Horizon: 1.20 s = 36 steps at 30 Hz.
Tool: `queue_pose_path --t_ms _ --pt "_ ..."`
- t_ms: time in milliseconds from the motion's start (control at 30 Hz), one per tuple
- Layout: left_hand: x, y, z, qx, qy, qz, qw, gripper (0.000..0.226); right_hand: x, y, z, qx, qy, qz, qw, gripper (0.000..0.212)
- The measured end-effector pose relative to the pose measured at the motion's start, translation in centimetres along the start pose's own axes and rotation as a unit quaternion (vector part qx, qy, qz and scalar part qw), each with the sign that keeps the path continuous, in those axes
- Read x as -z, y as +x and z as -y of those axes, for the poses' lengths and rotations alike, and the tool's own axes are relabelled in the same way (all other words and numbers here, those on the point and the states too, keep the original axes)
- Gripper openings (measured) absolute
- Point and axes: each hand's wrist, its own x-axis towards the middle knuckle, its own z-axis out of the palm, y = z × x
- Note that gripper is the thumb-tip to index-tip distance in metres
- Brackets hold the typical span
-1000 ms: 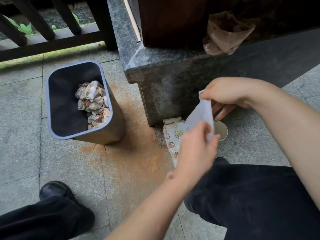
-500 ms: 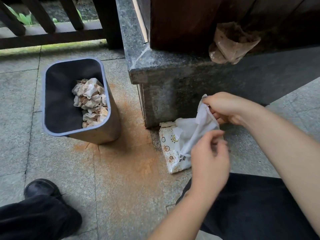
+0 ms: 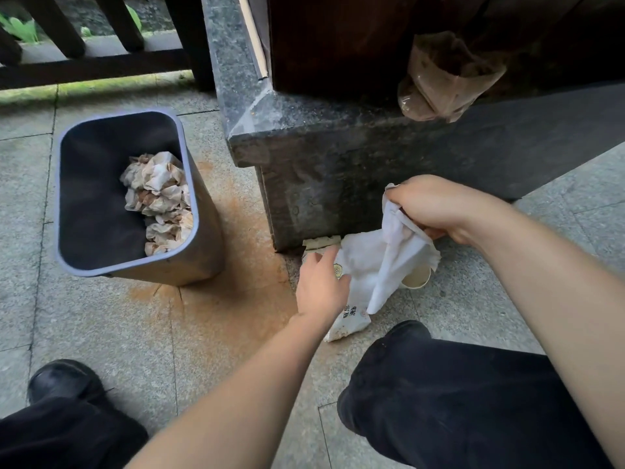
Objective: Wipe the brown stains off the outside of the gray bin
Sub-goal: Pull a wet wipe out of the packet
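The gray bin [image 3: 206, 238] stands on the stone floor at the left, holding several crumpled, brown-stained wipes [image 3: 159, 201]. To its right my right hand [image 3: 436, 206] grips the top of a white wipe [image 3: 389, 265], which hangs down over a patterned wipe packet [image 3: 348, 321]. My left hand [image 3: 321, 286] rests flat on the packet's left part, fingers fairly straight. The bin's outer wall shows as dull gray-brown; stains on it are hard to make out.
Brown powder stains the floor [image 3: 216, 309] between bin and packet. A dark stone plinth [image 3: 338, 164] rises behind the packet, with a plastic bag of brown powder [image 3: 446, 79] on its ledge. A paper cup [image 3: 417, 277] lies behind the wipe. My shoe [image 3: 64, 380] and knees fill the bottom.
My left hand has let go of the wipe and dropped onto the packet. My right hand has lifted the wipe further out and to the right.
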Motion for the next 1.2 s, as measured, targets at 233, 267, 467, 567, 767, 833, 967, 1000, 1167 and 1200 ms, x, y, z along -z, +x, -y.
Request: queue_pose_path --t_ms 233,267,467,567,767,833,967,1000,1167,1200 --pt "-1.1 3.0 0.9 -0.074 0.105 -0.026 0.991 0.019 1.3 -0.1 -0.3 0.024 -0.011 -0.002 1.0 0.034" --pt "-1.2 2.9 1.1 -0.078 0.108 -0.03 0.991 0.02 1.6 -0.2 -0.5 0.031 -0.01 -0.003 0.999 0.031" --pt "-0.4 2.0 3.8 -0.088 0.13 -0.031 0.987 0.028 3.2 -0.6 -1.1 0.034 -0.012 -0.046 0.998 0.025" --pt "-0.4 1.8 4.7 -0.059 0.153 -0.011 0.986 0.027 3.5 -0.3 -1.2 0.023 -0.004 -0.059 0.998 0.028" --pt "-0.6 1.5 5.1 -0.034 0.184 0.023 0.982 0.028 3.6 0.1 -1.1 0.038 -0.033 -0.084 0.995 0.03" --pt "-0.5 1.6 5.3 -0.014 0.207 0.041 0.977 0.029 3.5 -0.1 -0.8 0.046 -0.033 -0.091 0.994 0.027" --pt "-0.5 1.7 5.3 0.028 0.202 0.103 0.974 0.033 3.9 -0.2 -0.3 0.036 0.028 -0.094 0.994 0.021" --pt "-0.6 1.6 5.3 0.033 0.181 0.126 0.975 0.039 3.9 -0.2 -0.1 0.026 0.023 -0.083 0.996 0.022" --pt "0.0 0.3 2.7 0.03 0.026 0.087 0.995 0.055 3.7 -0.8 0.3 0.062 0.111 -0.054 0.99 0.018" --pt "0.5 -0.1 1.6 0.089 -0.113 0.078 0.986 0.047 3.8 -1.0 0.3 0.078 0.15 -0.031 0.985 0.018"
